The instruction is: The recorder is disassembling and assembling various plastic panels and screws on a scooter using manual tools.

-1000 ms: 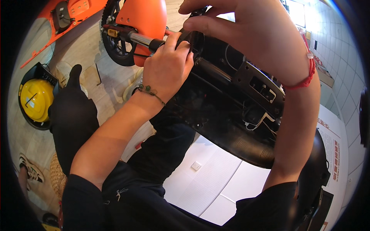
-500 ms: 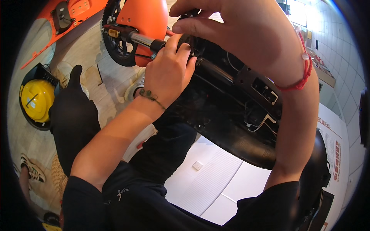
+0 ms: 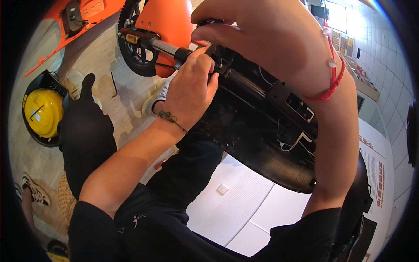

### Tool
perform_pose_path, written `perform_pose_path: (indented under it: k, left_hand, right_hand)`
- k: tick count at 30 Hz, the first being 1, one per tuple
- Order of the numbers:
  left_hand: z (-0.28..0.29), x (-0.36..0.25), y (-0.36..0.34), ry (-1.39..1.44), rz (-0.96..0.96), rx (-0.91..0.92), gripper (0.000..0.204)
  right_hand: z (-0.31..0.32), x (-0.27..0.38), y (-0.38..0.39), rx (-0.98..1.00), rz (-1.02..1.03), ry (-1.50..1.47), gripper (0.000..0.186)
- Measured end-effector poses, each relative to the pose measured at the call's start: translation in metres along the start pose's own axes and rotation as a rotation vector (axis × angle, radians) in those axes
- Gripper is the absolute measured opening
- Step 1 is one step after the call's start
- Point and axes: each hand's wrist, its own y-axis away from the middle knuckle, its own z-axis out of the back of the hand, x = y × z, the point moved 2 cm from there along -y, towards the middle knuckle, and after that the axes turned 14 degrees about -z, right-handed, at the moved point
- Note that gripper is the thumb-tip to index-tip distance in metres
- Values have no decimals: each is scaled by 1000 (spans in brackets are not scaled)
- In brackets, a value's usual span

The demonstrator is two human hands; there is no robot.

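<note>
Two hands: both bare and raised to the upper middle of the view, close together at the front end of a vehicle.
Left hand (image 3: 191,89): fingers curled over a black bracket (image 3: 217,56) at the end of the fork tube, thumb bent in along its near side.
Right hand (image 3: 257,30): above and just beside the left one, thumb and fingers bent toward each other; a dark piece shows between them, but I cannot tell what it is or how firmly it is pinched.
Fork tube (image 3: 162,46): shiny metal, running from the wheel toward the left hand.
Wheel (image 3: 131,43): black, with a knobbly tyre, partly behind an orange fender (image 3: 168,22).
Body shell (image 3: 262,144): large, black and curved, below the hands; a white cable (image 3: 301,139) lies against it.
Floor (image 3: 131,94): pale planks, bearing an L-shaped key (image 3: 114,85) left of the hands.
Far left: a yellow dome (image 3: 43,114) sits in a black tray (image 3: 31,136), another bent key (image 3: 37,112) on top.
Upper left: an orange panel (image 3: 54,49) carries a black part (image 3: 73,18).
</note>
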Motion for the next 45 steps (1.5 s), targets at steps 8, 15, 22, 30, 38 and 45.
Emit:
perform_pose_path:
  k: [8, 15, 22, 30, 38, 45]
  left_hand:
    - [4, 2, 5, -136, -83, 58, 22]
    - [5, 0, 3, -132, -110, -11, 11]
    - [2, 1, 6, -174, -58, 57, 16]
    - [-3, 3, 2, -203, -124, -8, 17]
    - [-2, 3, 5, -220, -116, 20, 15]
    - [-2, 0, 4, -233, -59, 30, 12]
  right_hand:
    - [3, 4, -10, 195, 256, -132, 9]
    - [-4, 5, -14, 222, 217, -182, 8]
    - [-4, -1, -12, 188, 187, -347, 9]
    - [-4, -2, -17, 137, 134, -144, 16]
    - [-2, 13, -18, 187, 115, 11, 19]
    - [-9, 9, -19, 109, 48, 27, 19]
